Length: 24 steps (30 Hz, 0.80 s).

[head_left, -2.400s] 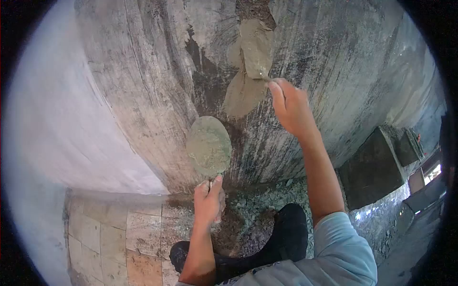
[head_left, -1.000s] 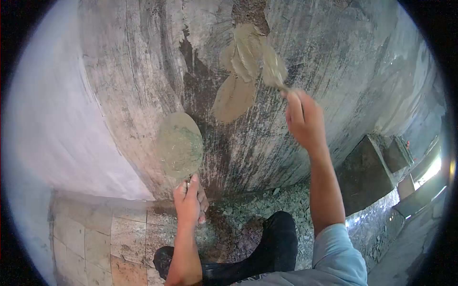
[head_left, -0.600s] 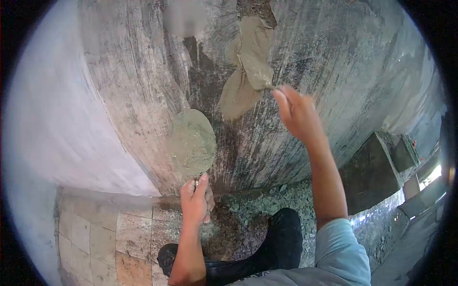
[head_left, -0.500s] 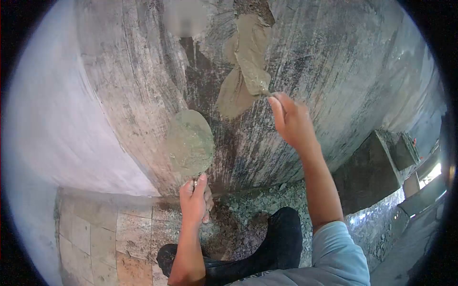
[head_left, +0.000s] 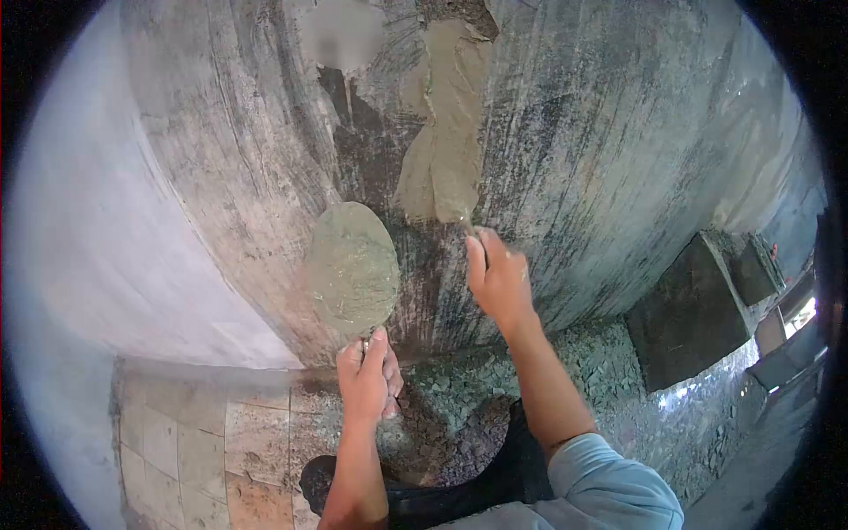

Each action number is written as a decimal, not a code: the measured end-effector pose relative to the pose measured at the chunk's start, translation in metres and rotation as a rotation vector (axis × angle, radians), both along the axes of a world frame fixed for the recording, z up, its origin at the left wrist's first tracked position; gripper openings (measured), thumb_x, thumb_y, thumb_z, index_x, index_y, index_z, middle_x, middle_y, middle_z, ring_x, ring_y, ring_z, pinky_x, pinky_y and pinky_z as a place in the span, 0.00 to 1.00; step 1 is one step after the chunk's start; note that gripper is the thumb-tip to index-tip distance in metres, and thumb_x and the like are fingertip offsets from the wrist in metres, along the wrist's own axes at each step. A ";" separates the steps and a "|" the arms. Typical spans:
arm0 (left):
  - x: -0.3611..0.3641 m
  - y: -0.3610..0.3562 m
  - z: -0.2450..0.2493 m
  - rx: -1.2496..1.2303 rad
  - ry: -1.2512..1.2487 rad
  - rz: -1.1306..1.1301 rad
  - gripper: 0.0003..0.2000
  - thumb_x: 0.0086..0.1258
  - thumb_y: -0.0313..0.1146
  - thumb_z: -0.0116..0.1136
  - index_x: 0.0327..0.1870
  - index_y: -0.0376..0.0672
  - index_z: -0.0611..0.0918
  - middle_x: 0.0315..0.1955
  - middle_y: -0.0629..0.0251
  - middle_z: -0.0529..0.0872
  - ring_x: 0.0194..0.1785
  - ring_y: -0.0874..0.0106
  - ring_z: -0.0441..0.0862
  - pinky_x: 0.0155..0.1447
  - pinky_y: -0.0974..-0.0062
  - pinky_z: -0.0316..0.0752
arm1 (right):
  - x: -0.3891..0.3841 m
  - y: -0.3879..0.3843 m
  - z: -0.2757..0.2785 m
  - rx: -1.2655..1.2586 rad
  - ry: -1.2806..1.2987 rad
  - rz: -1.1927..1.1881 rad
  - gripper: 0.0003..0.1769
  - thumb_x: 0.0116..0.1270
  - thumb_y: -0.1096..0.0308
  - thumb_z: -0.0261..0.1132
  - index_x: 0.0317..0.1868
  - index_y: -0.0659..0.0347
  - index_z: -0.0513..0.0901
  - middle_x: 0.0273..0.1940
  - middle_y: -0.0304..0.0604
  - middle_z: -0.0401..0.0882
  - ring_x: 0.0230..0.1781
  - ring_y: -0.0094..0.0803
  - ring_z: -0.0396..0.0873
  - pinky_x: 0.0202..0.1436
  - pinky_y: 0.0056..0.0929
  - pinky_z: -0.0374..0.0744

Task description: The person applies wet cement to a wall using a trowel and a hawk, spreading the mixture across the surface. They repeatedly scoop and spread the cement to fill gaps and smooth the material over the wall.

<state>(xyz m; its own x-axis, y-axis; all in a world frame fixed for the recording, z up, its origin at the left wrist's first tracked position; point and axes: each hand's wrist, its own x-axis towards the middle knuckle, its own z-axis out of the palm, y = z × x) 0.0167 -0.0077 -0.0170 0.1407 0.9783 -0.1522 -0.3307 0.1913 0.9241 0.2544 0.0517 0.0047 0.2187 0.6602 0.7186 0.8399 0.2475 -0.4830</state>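
My right hand [head_left: 501, 276] is closed round the handle of a trowel [head_left: 453, 205], whose mortar-coated blade lies against the wall at the low end of a strip of wet mortar [head_left: 455, 97]. Lower left, my left hand [head_left: 365, 375] grips the handle of a round mortar-covered paddle [head_left: 353, 268], held up in front of the wall [head_left: 565, 177]. The paddle's face carries a layer of wet grey-green mortar. Where the trowel blade ends and the wall mortar begins is hard to make out.
Rubble [head_left: 583, 362] covers the floor along the wall's foot, with floor tiles [head_left: 200, 450] at the lower left. A dark grey block-like slab [head_left: 685, 318] stands at the right. My dark boots [head_left: 477, 481] are below my hands.
My right hand and the trowel have moved down and slightly left along the wall. Mortar now spreads in a longer, wider strip. The paddle has barely moved.
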 end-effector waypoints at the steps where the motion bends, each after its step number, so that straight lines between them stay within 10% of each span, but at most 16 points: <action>1: 0.001 0.000 -0.001 0.001 -0.009 0.004 0.20 0.85 0.44 0.57 0.30 0.45 0.70 0.17 0.73 0.70 0.15 0.80 0.68 0.18 0.76 0.62 | -0.001 0.000 -0.010 -0.018 0.005 -0.013 0.14 0.81 0.59 0.62 0.54 0.61 0.84 0.27 0.59 0.84 0.27 0.60 0.84 0.30 0.51 0.80; 13: 0.004 -0.008 -0.008 0.038 0.002 -0.084 0.17 0.84 0.38 0.57 0.31 0.42 0.73 0.17 0.74 0.70 0.14 0.81 0.68 0.15 0.75 0.61 | 0.009 -0.063 -0.044 -0.072 0.058 0.142 0.11 0.79 0.63 0.62 0.52 0.61 0.85 0.29 0.53 0.81 0.26 0.51 0.82 0.31 0.45 0.79; 24: 0.008 -0.014 -0.019 0.054 0.002 -0.104 0.11 0.84 0.36 0.58 0.37 0.41 0.77 0.18 0.75 0.71 0.17 0.81 0.67 0.21 0.76 0.63 | 0.020 -0.102 0.013 0.004 -0.409 0.112 0.15 0.58 0.66 0.79 0.45 0.56 0.87 0.44 0.42 0.81 0.40 0.43 0.80 0.49 0.43 0.75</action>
